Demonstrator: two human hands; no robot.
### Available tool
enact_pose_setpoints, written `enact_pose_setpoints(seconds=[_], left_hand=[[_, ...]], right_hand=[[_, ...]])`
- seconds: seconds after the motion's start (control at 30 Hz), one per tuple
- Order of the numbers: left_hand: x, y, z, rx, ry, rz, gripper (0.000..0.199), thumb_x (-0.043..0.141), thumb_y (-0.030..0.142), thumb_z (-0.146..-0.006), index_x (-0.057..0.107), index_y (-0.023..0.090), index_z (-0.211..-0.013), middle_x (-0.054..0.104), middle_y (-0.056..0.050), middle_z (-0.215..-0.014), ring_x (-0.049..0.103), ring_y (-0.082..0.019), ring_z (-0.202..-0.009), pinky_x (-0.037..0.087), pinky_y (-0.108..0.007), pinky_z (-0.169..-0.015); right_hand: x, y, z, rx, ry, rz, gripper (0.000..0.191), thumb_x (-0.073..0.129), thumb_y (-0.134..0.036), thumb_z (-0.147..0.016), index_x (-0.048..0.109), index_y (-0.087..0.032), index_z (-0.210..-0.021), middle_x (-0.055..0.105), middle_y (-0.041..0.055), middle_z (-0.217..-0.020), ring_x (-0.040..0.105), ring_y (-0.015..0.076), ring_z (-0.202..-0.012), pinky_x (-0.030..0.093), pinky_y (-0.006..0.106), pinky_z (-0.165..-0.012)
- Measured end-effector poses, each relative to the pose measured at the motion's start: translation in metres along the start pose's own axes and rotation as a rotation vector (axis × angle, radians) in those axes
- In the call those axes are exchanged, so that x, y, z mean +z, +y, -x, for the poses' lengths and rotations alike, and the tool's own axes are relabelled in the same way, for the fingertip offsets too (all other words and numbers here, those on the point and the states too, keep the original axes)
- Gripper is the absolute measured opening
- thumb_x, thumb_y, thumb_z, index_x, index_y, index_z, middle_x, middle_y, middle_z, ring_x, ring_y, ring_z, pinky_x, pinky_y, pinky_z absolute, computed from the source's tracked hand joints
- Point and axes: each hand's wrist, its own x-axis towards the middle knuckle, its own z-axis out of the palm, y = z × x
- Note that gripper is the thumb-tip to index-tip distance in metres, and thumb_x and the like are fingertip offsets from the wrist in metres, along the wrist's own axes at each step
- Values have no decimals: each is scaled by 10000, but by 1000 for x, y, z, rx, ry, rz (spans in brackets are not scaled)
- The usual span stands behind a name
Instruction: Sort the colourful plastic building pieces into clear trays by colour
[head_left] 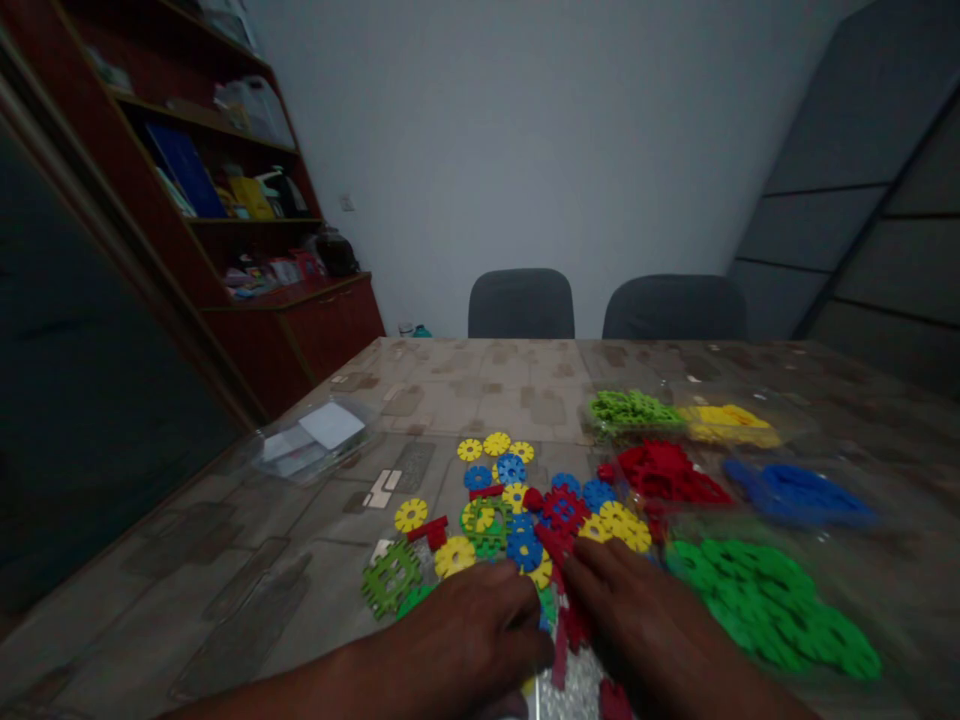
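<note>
Plastic pieces lie in a loose pile at the near middle of the table: yellow discs (455,557), blue discs (524,549), red pieces (564,508) and a green square lattice piece (392,578). My left hand (487,625) is over the near left side of the pile, its fingers curled; whatever they hold is hidden. To its right, my right hand (619,600) rests with fingers stretched forward over red pieces, beside the yellow discs. Something silvery and glittery (574,685) shows between the two hands.
Clear trays at the right hold light green (634,410), yellow (731,425), red (667,473), blue (802,492) and green pieces (772,605). Another clear tray with white cards (330,425) sits at the left. Two grey chairs (521,303) stand behind the table.
</note>
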Motion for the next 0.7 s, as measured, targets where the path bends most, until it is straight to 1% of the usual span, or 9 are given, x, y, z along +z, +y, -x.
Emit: enact_pose_setpoints(seconds=[0.1, 0.2, 0.27, 0.33, 0.37, 0.43, 0.53, 0.63, 0.7], left_hand=[[1, -7, 1, 6, 72, 90, 126, 708, 309, -970, 649, 203, -1004, 663, -38, -956, 578, -188, -824, 420, -295, -674], [-10, -20, 3, -32, 127, 288, 49, 660, 234, -998, 687, 193, -1001, 696, -33, -916, 619, -176, -819, 462, -283, -734], [-24, -32, 5, -103, 182, 421, 89, 621, 201, -1012, 706, 188, -1036, 718, -44, -945, 648, -179, -863, 486, -294, -791], [-40, -44, 7, -232, 241, 504, 124, 604, 196, -1000, 720, 177, -1041, 720, -57, -952, 655, -178, -852, 494, -291, -766], [-48, -49, 9, -292, 245, 527, 134, 600, 197, -987, 726, 172, -1026, 716, -57, -940, 653, -174, -825, 493, -283, -736], [-60, -56, 12, -335, 182, 559, 155, 592, 202, -967, 741, 171, -1002, 713, -52, -911, 651, -166, -785, 490, -271, -703], [-69, -56, 16, -253, -3, 602, 171, 599, 166, -956, 761, 184, -1008, 731, -50, -921, 677, -171, -820, 507, -272, -744], [-67, -47, 17, -190, -156, 583, 192, 633, 94, -955, 761, 205, -1047, 754, -47, -974, 699, -185, -906, 518, -292, -841], [-63, -39, 19, -186, -213, 522, 243, 671, 50, -936, 741, 228, -1086, 760, -36, -1040, 698, -192, -984, 508, -312, -918]], right_hand=[[-8, 1, -5, 7, -8, 65, 562, 543, 93, -701, 676, -135, -1197, 735, 148, -1125, 714, 310, -954, 596, 397, -762], [-16, -1, -4, 84, -86, 16, 415, 555, 76, -722, 707, -158, -1029, 739, 117, -1016, 719, 290, -883, 582, 367, -719], [-14, -2, -1, 125, -166, 5, 363, 546, 75, -735, 711, -169, -949, 743, 105, -965, 720, 274, -818, 554, 334, -654], [-7, -1, 3, 143, -210, 23, 353, 530, 85, -741, 713, -175, -893, 742, 95, -919, 707, 253, -753, 515, 310, -602], [-2, 0, 5, 137, -206, 29, 355, 528, 87, -741, 713, -178, -887, 740, 94, -922, 699, 246, -745, 507, 307, -602], [7, 2, 8, 111, -162, 24, 360, 533, 82, -737, 713, -185, -898, 735, 90, -941, 687, 238, -763, 508, 306, -629], [14, 5, 9, 80, -120, -10, 413, 542, 87, -711, 709, -189, -969, 726, 87, -1004, 678, 227, -831, 522, 295, -702], [14, 7, 9, 116, -155, -49, 452, 590, 69, -655, 698, -183, -1014, 720, 98, -1054, 675, 230, -857, 535, 307, -737], [13, 8, 11, 136, -170, -84, 466, 641, 22, -650, 682, -175, -1070, 713, 119, -1102, 679, 252, -887, 549, 337, -756]])
